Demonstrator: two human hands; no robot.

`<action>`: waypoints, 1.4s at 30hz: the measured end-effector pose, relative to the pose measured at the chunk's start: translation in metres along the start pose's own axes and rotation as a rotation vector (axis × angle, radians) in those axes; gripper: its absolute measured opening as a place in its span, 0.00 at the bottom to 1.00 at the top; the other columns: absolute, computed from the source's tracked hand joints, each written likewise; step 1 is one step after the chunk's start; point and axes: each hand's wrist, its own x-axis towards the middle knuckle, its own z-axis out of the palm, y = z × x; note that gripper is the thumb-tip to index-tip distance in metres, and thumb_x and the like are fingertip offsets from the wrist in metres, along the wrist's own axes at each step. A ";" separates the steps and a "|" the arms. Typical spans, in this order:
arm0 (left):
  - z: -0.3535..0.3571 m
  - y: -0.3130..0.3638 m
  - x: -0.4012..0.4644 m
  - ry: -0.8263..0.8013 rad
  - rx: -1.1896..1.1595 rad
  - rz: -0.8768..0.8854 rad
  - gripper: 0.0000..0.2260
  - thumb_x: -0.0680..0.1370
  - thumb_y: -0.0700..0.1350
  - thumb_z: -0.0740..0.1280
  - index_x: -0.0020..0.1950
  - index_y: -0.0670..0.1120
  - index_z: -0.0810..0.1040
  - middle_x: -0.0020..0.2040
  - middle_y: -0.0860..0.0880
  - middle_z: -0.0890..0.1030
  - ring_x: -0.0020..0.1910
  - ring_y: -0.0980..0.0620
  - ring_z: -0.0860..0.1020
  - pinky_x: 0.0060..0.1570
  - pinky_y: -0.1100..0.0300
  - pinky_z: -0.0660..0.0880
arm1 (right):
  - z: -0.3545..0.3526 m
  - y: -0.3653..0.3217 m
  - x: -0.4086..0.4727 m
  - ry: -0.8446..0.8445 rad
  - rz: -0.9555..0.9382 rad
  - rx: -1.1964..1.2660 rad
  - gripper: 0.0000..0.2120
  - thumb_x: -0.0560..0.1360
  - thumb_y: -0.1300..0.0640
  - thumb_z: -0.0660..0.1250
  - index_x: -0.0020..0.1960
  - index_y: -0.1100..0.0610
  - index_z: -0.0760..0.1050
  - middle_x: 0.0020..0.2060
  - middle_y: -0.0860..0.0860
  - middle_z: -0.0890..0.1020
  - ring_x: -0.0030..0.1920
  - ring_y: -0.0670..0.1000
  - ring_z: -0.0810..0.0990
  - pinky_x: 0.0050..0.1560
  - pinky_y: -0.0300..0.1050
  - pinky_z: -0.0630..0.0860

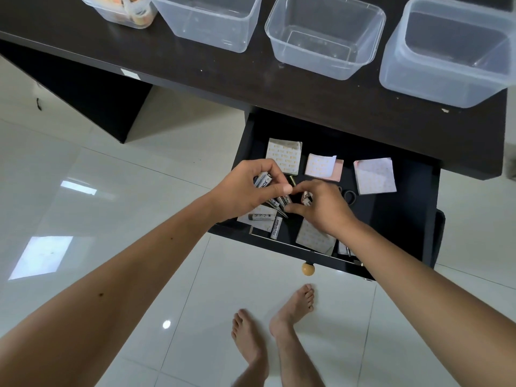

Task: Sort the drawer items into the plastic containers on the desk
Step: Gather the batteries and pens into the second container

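Holding "NOX" battery (263, 182), "Heybright" battery (276, 229) loose

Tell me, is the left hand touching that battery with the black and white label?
Touching. The head view shows the left hand with its fingers curled around the battery, lifted above the drawer.

Bright daylight, floor (83, 191) glare, wide-angle distortion.

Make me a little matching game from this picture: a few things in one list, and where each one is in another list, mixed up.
Things:
1. drawer knob
2. left hand
3. scissors
4. container with orange items

Places or states:
A. far left on the desk
B. gripping batteries
C. front of the open drawer
D. in the drawer, just beyond the right hand

Pairs: 1-C, 2-B, 3-D, 4-A
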 end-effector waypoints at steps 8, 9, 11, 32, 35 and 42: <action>0.017 -0.008 0.012 -0.014 0.114 -0.051 0.05 0.76 0.48 0.78 0.49 0.54 0.84 0.41 0.65 0.81 0.43 0.64 0.80 0.51 0.62 0.76 | -0.006 0.001 0.002 -0.038 0.044 -0.001 0.08 0.79 0.47 0.75 0.55 0.50 0.84 0.53 0.48 0.84 0.52 0.50 0.82 0.51 0.42 0.71; 0.020 -0.009 0.014 -0.016 0.138 -0.062 0.07 0.76 0.47 0.79 0.51 0.55 0.84 0.42 0.64 0.82 0.43 0.63 0.80 0.50 0.62 0.77 | -0.012 0.002 0.001 -0.032 0.057 0.020 0.08 0.79 0.48 0.74 0.55 0.50 0.84 0.50 0.47 0.84 0.48 0.50 0.83 0.48 0.41 0.72; 0.024 -0.015 0.021 -0.011 0.185 -0.078 0.12 0.76 0.44 0.79 0.56 0.56 0.83 0.49 0.60 0.83 0.49 0.59 0.81 0.53 0.60 0.79 | -0.023 0.006 -0.003 -0.016 0.103 0.103 0.07 0.79 0.48 0.75 0.54 0.50 0.83 0.42 0.46 0.84 0.36 0.47 0.84 0.37 0.38 0.74; 0.040 -0.022 0.060 -0.113 0.891 -0.054 0.15 0.79 0.58 0.72 0.62 0.54 0.77 0.50 0.51 0.82 0.47 0.49 0.79 0.49 0.54 0.78 | -0.047 0.037 -0.023 -0.134 0.252 0.536 0.10 0.75 0.65 0.70 0.53 0.53 0.81 0.37 0.54 0.80 0.33 0.50 0.81 0.26 0.40 0.68; 0.039 -0.021 0.060 -0.174 0.911 -0.082 0.15 0.77 0.60 0.74 0.58 0.54 0.79 0.51 0.52 0.80 0.50 0.50 0.78 0.51 0.55 0.77 | -0.044 0.037 -0.024 -0.144 0.238 0.573 0.11 0.75 0.65 0.70 0.52 0.53 0.81 0.39 0.55 0.81 0.34 0.52 0.82 0.27 0.42 0.68; 0.036 -0.019 0.060 -0.250 1.014 0.044 0.14 0.83 0.59 0.66 0.62 0.51 0.78 0.56 0.50 0.84 0.55 0.47 0.80 0.54 0.51 0.77 | -0.042 0.036 -0.024 -0.177 0.220 0.625 0.11 0.76 0.68 0.70 0.54 0.55 0.81 0.45 0.55 0.82 0.39 0.55 0.88 0.28 0.43 0.75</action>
